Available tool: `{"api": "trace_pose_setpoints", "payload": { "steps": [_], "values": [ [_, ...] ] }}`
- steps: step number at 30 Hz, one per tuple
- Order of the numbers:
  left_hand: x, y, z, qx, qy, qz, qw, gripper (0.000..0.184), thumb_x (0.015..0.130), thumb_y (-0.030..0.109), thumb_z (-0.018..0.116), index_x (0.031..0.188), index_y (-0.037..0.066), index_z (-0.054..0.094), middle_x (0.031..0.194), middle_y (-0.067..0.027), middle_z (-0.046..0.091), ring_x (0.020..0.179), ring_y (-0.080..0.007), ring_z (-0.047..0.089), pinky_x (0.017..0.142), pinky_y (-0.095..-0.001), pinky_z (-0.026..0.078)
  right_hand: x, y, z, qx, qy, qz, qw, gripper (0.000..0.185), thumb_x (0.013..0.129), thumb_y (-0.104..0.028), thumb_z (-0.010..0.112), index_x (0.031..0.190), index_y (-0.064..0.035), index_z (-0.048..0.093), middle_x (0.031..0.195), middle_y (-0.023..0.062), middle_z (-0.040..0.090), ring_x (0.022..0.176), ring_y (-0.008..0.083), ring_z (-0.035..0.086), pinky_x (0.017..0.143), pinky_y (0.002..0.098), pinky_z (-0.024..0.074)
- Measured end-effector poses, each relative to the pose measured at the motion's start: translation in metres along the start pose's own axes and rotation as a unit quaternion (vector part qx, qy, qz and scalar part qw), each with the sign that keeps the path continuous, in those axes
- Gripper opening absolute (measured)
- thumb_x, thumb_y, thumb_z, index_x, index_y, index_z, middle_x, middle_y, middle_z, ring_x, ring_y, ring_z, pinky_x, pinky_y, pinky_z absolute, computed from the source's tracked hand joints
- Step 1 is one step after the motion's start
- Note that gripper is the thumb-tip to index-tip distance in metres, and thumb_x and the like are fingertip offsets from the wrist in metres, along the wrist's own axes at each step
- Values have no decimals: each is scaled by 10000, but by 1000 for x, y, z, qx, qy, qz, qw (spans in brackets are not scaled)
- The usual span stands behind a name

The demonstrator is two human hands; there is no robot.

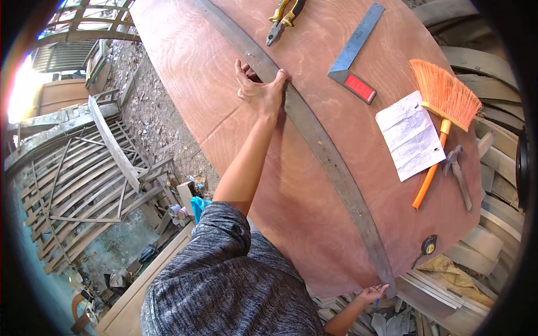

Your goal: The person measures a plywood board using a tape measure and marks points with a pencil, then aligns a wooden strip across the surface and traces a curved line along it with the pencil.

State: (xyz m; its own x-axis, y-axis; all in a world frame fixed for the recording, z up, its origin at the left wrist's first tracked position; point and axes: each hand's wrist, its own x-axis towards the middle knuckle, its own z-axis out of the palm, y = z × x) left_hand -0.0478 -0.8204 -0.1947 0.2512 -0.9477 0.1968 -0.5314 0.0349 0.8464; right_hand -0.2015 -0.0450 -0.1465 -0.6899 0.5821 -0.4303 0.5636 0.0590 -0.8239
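Observation:
A long, narrow grey-brown wooden strip [330, 154] runs across a reddish plywood sheet [314, 224]; it looks curved in this wide view. My left hand [262, 89] grips the strip towards its upper part, thumb on one edge and fingers on the other. At the strip's lower end, by the edge of the sheet, my right hand [371, 294] holds the tip between thumb and fingers. A small blue thing shows under the right hand, too little of it to name. Pliers [278, 25] with yellow-black handles lie near the left hand.
On the plywood lie a try square [358, 50], a creased paper sheet [409, 134], an orange hand broom [445, 98], a hammer [459, 176] and a tape measure [428, 245]. Stacked wooden pieces [487, 84] flank the right side. A slatted wooden frame [89, 196] stands at left.

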Motion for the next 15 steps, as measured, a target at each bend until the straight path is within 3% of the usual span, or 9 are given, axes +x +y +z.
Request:
{"api": "trace_pose_setpoints", "payload": {
  "steps": [8, 11, 15],
  "values": [
    [0, -3, 0, 84, -26, 6, 996, 1069, 652, 410, 892, 1521, 20, 406, 1323, -148, 596, 1200, -300, 603, 1105, -491, 352, 0, -2, -6, 2, -34, 11, 999, 325, 971, -363, 754, 811, -187, 533, 676, -85, 492, 502, 11, 378, 395, 192, 233],
    [-2, 2, -2, 165, -25, 33, 985, 1019, 674, 406, 908, 1504, 24, 455, 1255, -182, 652, 1138, -309, 649, 1037, -442, 468, -2, -1, -5, 3, -28, 10, 1000, 329, 972, -357, 754, 804, -186, 530, 672, -84, 496, 504, 9, 384, 394, 192, 238],
    [-3, -5, -1, 181, -18, 67, 981, 973, 711, 445, 886, 1506, 68, 470, 1311, -188, 595, 1198, -334, 592, 1077, -484, 398, 1, -2, -8, -1, -34, 3, 999, 350, 977, -359, 748, 774, -189, 519, 656, -81, 492, 515, 6, 396, 408, 194, 259]
  ]
}}
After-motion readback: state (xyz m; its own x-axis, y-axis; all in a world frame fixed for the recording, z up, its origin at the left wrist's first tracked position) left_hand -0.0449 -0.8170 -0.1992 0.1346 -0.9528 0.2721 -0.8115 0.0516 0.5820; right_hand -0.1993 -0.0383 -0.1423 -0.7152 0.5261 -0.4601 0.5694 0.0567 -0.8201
